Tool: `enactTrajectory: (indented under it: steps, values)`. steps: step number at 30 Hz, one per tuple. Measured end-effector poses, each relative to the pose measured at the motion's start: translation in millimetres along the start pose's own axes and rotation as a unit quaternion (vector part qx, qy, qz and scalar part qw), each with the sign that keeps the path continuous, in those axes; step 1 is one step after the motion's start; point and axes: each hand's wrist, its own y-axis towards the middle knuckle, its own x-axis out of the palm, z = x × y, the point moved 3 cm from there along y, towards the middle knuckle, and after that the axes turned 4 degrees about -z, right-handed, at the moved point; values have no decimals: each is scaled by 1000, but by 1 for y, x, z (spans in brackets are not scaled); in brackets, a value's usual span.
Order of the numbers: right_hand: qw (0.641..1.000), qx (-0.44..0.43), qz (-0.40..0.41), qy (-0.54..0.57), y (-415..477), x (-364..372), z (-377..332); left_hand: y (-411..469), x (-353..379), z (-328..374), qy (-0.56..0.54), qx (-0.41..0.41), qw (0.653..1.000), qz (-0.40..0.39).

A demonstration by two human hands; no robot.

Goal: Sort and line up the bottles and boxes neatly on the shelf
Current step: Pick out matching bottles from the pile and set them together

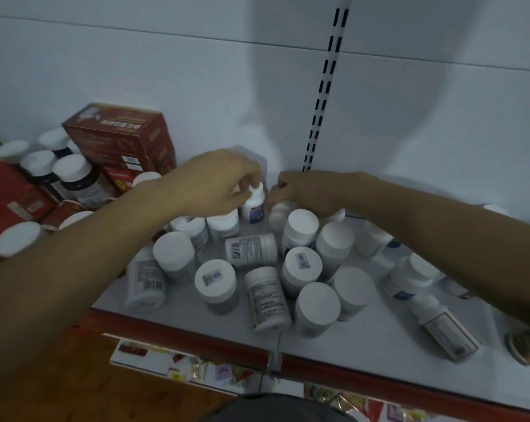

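1. Nearest us in the head view ran the shelf (364,345) front. Behind it white-capped bottles (317,309) stood jumbled, with one tipped bottle (251,249) lying flat.
2. Left hand (218,181) pinched the cap of a small white bottle (254,205), upright near the back wall.
3. Right hand (303,193) curled over a blurred bottle (280,214); we could not tell whether it gripped.
4. Red boxes (120,135) sat stacked far left.
5. We judged the sorting barely begun. Next calls for seating the small bottle in a back row.

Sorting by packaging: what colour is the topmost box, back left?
The topmost box is dark red; head view shows it best.
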Motion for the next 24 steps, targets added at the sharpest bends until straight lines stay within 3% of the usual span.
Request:
enactTrajectory:
  steps: [3, 6, 9, 12, 16, 18, 20, 24]
  values:
    - [988, 2, 72, 136, -2, -13, 9, -14, 16, 25, 13, 66, 992, -110]
    - [987, 37, 75, 141, -4, -22, 14, -15, 42, 38, 59, 61, 986, -146]
    - [995, 55, 33, 73, 0, -23, 12, -12, 57, 44, 130, 60, 982, -125]
    - [996, 90, -13, 14, 2, -32, 6, -10, 58, 46, 127, 60, 984, -109]
    - [997, 61, 54, 18, 10, -59, -17, -18, 41, 40, 5, 57, 994, -95]
    - [999, 18, 41, 14, 23, -59, -31, -23, 33, 35, -32, 37, 995, -91]
    - [999, -8, 10, -30, 35, -52, -39, -27, 32, 33, -32, 23, 996, -80]
    - [996, 21, 10, -82, 37, -52, -34, -23, 38, 36, 44, 5, 998, -54]
